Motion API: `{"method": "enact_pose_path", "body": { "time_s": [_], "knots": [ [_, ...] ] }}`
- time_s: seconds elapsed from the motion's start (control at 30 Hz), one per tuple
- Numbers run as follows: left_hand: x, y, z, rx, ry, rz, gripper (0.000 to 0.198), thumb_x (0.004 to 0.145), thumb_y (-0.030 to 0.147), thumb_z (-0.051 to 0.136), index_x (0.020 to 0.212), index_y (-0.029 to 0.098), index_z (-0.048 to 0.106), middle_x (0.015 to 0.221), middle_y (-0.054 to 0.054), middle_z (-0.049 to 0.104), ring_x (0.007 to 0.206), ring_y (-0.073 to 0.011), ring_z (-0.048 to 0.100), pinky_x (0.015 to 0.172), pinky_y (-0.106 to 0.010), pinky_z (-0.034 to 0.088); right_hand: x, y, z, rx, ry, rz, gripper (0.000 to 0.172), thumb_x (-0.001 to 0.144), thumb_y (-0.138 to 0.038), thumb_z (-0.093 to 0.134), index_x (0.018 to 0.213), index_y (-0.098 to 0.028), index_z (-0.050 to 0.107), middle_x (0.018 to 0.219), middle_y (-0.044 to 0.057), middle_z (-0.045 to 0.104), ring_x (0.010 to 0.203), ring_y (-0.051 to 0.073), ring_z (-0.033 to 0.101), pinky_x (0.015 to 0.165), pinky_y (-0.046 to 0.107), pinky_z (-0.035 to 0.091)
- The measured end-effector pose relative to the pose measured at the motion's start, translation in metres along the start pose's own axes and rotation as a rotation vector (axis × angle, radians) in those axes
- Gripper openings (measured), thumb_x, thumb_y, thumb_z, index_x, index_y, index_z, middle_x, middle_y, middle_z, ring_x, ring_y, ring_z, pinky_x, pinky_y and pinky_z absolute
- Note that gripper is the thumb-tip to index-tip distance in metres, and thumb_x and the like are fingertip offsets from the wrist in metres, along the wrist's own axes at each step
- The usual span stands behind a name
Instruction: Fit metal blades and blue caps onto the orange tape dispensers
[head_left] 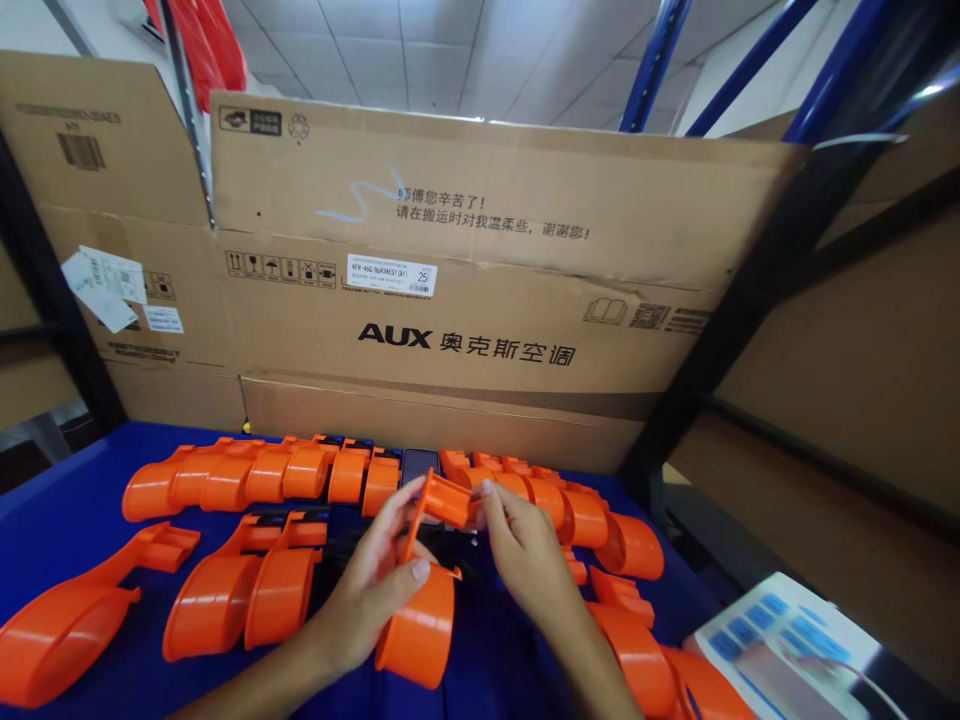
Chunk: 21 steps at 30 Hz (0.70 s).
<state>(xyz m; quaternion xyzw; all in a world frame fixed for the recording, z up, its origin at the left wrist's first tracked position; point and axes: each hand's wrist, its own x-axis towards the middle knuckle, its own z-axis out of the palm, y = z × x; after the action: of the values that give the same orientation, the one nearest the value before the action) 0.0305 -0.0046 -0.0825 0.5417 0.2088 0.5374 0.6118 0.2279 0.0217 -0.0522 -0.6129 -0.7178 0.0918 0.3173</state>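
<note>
"While the left hand (390,568) grips the orange piece (420,635) by its narrow neck, what is the right hand (517,530) up to?"

"Its fingertips come together at the end of the handle block (448,500). Whether they pinch the plastic or something tiny, I can't tell; the contact is too small to read."

"And where is the piece exactly?"

"Between the two hands, above the blue surface (45,535), tilted, handle block uppermost and the round bowl hanging below the left thumb."

"What worries you?"

"Twisting, mainly. The left hold is on the neck, so a hard push from the right fingertips could turn the whole piece in the palm."

"Suppose it slips?"

"It could fall and knock the front pair (214,605) on the left. They stand so close that one would likely shove the other. The back row (225,480) is packed tightly too, so a nudge there might spread."

"And the forearms?"

"The left one passes just beside that pair, the right one beside the near-right cluster (630,650). A wide elbow swing could sweep either."

"Anything else?"

"A dark phone-like slab (420,465) lies behind the hands; overreaching could push it."
</note>
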Motion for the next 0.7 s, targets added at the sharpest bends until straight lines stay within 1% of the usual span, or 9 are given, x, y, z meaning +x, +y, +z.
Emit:
{"method": "enact_pose_path", "body": {
  "time_s": [0.03,0.1,0.17,0.2,0.27,0.4,0.53,0.63,0.7],
  "knots": [
    [-0.002,-0.002,-0.003,-0.012,0.068,-0.005,0.068,0.086,0.037,0.072,0.147,0.031,0.043,0.133,-0.011,0.062,0.098,-0.0226,0.066,0.093,-0.037,0.050,0.000,0.003,-0.001,-0.131,-0.018,0.018,0.047,0.105,-0.042,0.031,0.085,-0.021,0.068,0.083,0.007,0.073,0.082,0.023,0.068,0.066,0.028,0.045],
    [-0.004,-0.005,-0.008,-0.036,0.199,-0.025,0.067,0.087,0.036,0.071,0.146,0.029,0.042,0.106,-0.006,0.070,0.077,-0.0169,0.065,0.080,-0.031,0.051,0.000,0.008,0.000,-0.265,-0.056,0.065,0.029,0.098,-0.035,0.047,0.087,-0.022,0.071,0.088,0.008,0.075,0.088,0.026,0.069,0.067,0.029,0.043],
    [-0.005,-0.004,-0.010,-0.058,0.289,-0.065,0.064,0.089,0.037,0.068,0.146,0.026,0.040,0.081,-0.001,0.069,0.068,-0.0159,0.063,0.072,-0.029,0.050,0.001,0.013,0.003,-0.327,-0.090,0.105,0.022,0.093,-0.030,0.055,0.085,-0.023,0.073,0.086,0.009,0.076,0.088,0.029,0.071,0.066,0.030,0.042],
    [-0.005,-0.003,-0.009,-0.064,0.317,-0.085,0.064,0.089,0.039,0.067,0.145,0.025,0.039,0.074,0.001,0.066,0.064,-0.0157,0.062,0.068,-0.029,0.050,0.001,0.014,0.005,-0.357,-0.109,0.118,0.021,0.092,-0.030,0.056,0.085,-0.024,0.075,0.086,0.009,0.077,0.087,0.029,0.071,0.065,0.030,0.042],
    [-0.004,0.000,-0.006,-0.073,0.342,-0.113,0.066,0.087,0.041,0.069,0.143,0.024,0.041,0.071,0.002,0.065,0.057,-0.0151,0.060,0.061,-0.028,0.049,0.002,0.017,0.010,-0.401,-0.146,0.134,0.021,0.092,-0.033,0.057,0.089,-0.026,0.077,0.087,0.009,0.078,0.088,0.030,0.072,0.065,0.031,0.042],
    [-0.003,0.007,-0.001,-0.086,0.367,-0.116,0.067,0.079,0.043,0.077,0.137,0.024,0.049,0.080,0.000,0.069,0.055,-0.0140,0.060,0.054,-0.026,0.047,0.006,0.020,0.016,-0.453,-0.201,0.147,0.024,0.093,-0.036,0.057,0.096,-0.028,0.079,0.094,0.009,0.079,0.093,0.030,0.073,0.068,0.031,0.044],
    [-0.003,0.007,-0.002,-0.082,0.367,-0.099,0.064,0.080,0.042,0.077,0.136,0.025,0.051,0.082,-0.001,0.070,0.058,-0.0146,0.061,0.057,-0.027,0.049,0.008,0.021,0.020,-0.476,-0.235,0.149,0.023,0.093,-0.033,0.057,0.096,-0.029,0.080,0.096,0.010,0.079,0.096,0.031,0.073,0.070,0.032,0.046],
    [-0.003,0.005,-0.003,-0.059,0.377,-0.088,0.063,0.081,0.041,0.076,0.137,0.025,0.051,0.081,0.000,0.068,0.058,-0.0138,0.060,0.061,-0.028,0.049,0.009,0.023,0.022,-0.491,-0.245,0.161,0.024,0.092,-0.031,0.057,0.095,-0.028,0.080,0.097,0.011,0.079,0.095,0.030,0.073,0.072,0.032,0.047],
    [-0.003,0.004,-0.004,-0.052,0.371,-0.084,0.063,0.082,0.041,0.075,0.138,0.026,0.051,0.080,0.001,0.067,0.062,-0.0151,0.061,0.065,-0.029,0.050,0.010,0.024,0.024,-0.499,-0.249,0.169,0.024,0.092,-0.031,0.058,0.094,-0.026,0.080,0.097,0.012,0.079,0.095,0.030,0.073,0.073,0.032,0.048]
  ]
}}
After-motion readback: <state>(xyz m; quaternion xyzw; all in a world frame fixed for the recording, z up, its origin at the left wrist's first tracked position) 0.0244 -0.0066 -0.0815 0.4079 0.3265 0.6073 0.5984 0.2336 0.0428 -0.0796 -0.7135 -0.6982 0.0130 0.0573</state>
